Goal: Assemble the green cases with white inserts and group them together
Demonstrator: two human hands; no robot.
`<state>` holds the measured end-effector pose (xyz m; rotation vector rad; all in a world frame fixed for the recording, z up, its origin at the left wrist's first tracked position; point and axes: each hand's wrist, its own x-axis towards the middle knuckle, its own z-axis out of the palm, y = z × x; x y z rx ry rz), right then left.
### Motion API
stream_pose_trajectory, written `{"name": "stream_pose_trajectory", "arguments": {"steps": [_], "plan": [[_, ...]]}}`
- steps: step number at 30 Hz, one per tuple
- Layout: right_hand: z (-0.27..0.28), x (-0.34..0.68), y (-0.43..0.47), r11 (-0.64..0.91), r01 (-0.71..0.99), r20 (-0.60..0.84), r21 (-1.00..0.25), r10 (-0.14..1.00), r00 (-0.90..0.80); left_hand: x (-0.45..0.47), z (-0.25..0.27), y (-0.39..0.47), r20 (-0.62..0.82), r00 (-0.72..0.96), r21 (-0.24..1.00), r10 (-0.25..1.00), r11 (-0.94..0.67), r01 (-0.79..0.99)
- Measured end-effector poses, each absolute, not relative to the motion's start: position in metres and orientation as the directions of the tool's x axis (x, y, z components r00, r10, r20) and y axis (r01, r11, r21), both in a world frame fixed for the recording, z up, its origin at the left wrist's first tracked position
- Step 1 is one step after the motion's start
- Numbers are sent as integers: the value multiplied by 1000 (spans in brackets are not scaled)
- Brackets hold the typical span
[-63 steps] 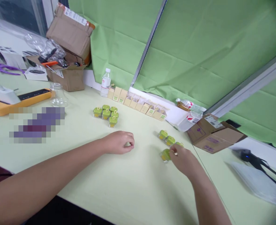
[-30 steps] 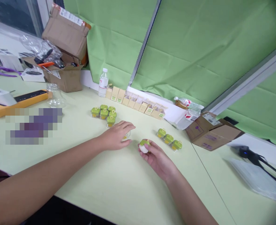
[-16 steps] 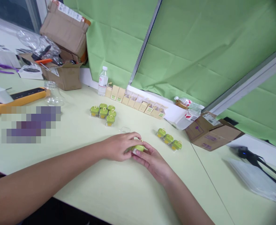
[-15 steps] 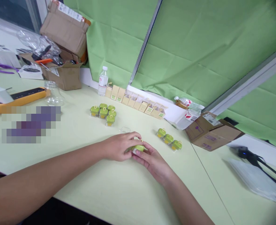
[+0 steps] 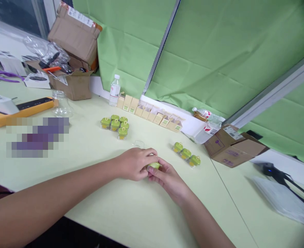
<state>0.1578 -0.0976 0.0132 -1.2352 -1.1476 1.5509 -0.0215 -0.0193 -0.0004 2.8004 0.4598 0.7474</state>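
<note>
Between my two hands is a small green-lidded case (image 5: 154, 165), partly hidden by the fingers. My left hand (image 5: 134, 163) grips it from the left, fingers curled over its top. From the right, my right hand (image 5: 170, 179) holds it with the thumb across the front. Just beyond my left hand lies a small clear plastic piece (image 5: 138, 143). A cluster of several similar green-lidded cases (image 5: 115, 125) with yellow loops stands further back on the left. Three more such cases (image 5: 186, 153) form a slanting row to the right.
Small cream cardboard boxes (image 5: 148, 112) line the back edge beside an upright water bottle (image 5: 114, 90). A carton (image 5: 231, 146) and a lying bottle (image 5: 205, 132) are at right. Left are a yellow power strip (image 5: 28, 109), a clear jar (image 5: 61, 105) and a filled carton (image 5: 75, 84).
Both hands have closed further round the case, which now appears tilted and more covered by the fingers. The whole view has shifted slightly; the cases on the table stay in place.
</note>
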Motion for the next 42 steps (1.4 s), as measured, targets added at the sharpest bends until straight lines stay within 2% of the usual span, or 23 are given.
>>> {"name": "stream_pose_trajectory", "arguments": {"steps": [12,16,19,24,28,33,35,38,40,42], "plan": [[16,157,-99,-228,-51,-212,-972,954,-212,-17,-1,-24,446,829,259,337,-936,241],[18,159,-98,-258,6,-254,-966,946,-200,-19,0,-22,428,838,273,340,-932,239],[19,160,-99,-256,92,-269,-962,948,-168,-22,1,-21,411,846,324,339,-922,212],[13,161,-102,-178,253,-216,-951,967,-132,-23,1,-25,384,864,425,325,-893,147],[12,163,-103,-154,257,-198,-954,968,-153,-21,0,-25,417,858,483,301,-873,72],[15,167,-101,-189,290,-241,-938,958,-154,-23,0,-15,463,811,562,358,-826,44],[13,171,-100,-136,367,-188,-920,976,-110,-25,1,-12,482,768,605,422,-794,56],[5,178,-95,21,524,49,-852,998,39,-26,2,-6,477,682,703,555,-707,82],[-1,182,-91,88,604,205,-792,970,128,-26,2,-3,448,635,784,629,-618,59],[-6,183,-88,117,659,280,-743,949,147,-26,1,-2,409,612,851,677,-526,13]]}}
